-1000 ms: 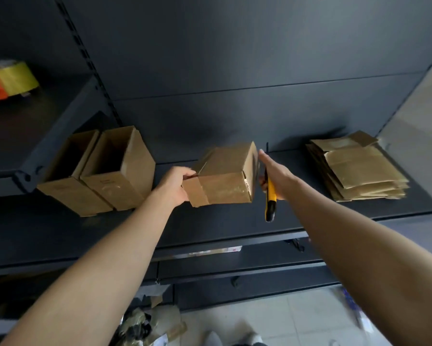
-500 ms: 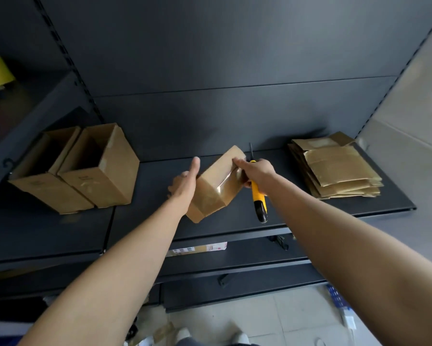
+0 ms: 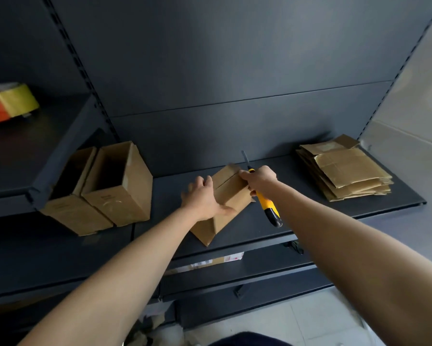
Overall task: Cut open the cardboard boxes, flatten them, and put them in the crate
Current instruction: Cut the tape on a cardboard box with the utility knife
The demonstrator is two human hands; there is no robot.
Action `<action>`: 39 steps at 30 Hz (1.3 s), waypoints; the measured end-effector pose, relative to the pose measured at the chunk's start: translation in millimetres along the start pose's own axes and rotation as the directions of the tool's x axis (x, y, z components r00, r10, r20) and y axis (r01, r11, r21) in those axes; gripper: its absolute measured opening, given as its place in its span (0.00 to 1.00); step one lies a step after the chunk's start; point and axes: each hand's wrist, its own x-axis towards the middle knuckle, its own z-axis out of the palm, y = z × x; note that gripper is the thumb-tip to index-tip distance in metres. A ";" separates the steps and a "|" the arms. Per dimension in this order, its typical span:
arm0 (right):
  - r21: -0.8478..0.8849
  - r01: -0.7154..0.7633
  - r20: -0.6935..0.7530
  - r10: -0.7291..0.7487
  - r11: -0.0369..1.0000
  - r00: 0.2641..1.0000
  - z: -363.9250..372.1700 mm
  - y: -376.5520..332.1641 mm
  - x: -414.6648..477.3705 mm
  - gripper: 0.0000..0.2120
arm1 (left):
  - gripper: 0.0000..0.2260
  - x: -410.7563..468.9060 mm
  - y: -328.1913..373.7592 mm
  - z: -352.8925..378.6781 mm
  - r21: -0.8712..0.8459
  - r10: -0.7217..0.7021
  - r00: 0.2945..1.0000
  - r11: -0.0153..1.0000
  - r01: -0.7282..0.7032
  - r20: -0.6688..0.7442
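Observation:
A small brown cardboard box (image 3: 231,196) lies at an angle on the dark shelf (image 3: 297,221), one flap sticking out toward me. My left hand (image 3: 202,198) presses flat on its near left side. My right hand (image 3: 258,177) rests on the box's far top corner and grips a yellow and black utility knife (image 3: 268,208), blade pointing up and away past the box. Two more cardboard boxes (image 3: 102,188) stand open-topped at the left of the shelf. A stack of flattened cardboard (image 3: 347,171) lies at the right end. No crate is in view.
An upper shelf at the left carries rolls of yellow and orange tape (image 3: 10,103). A lower shelf below holds a labelled carton (image 3: 210,263). Crumpled scraps (image 3: 147,330) lie on the tiled floor. A grey wall bounds the right.
The box went from held in the air to lying on the shelf. My left hand shifted onto its top side; my right hand with the knife moved to its far corner.

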 end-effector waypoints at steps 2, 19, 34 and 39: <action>-0.145 0.058 0.012 -0.056 0.988 0.998 -2.9 -4.3 -3.7 0.20 | 0.48 2.3 -6.1 1.1 -0.070 -0.003 1.000 0.998 0.004 0.013; -0.802 0.497 0.401 -0.318 0.332 0.859 -22.6 -48.2 -34.2 0.17 | 0.40 19.3 -33.3 -20.3 -0.013 0.222 0.968 0.974 -0.224 -0.114; -0.869 0.494 0.479 -0.315 -0.036 0.820 -15.8 -75.3 -36.6 0.18 | 0.43 24.5 -42.0 -21.7 -0.013 0.261 0.963 0.965 -0.263 -0.069; -0.867 0.455 0.497 -0.354 -0.202 0.792 -8.7 -78.0 -39.3 0.13 | 0.44 26.3 -39.0 -20.4 0.014 0.260 0.963 0.966 -0.260 -0.065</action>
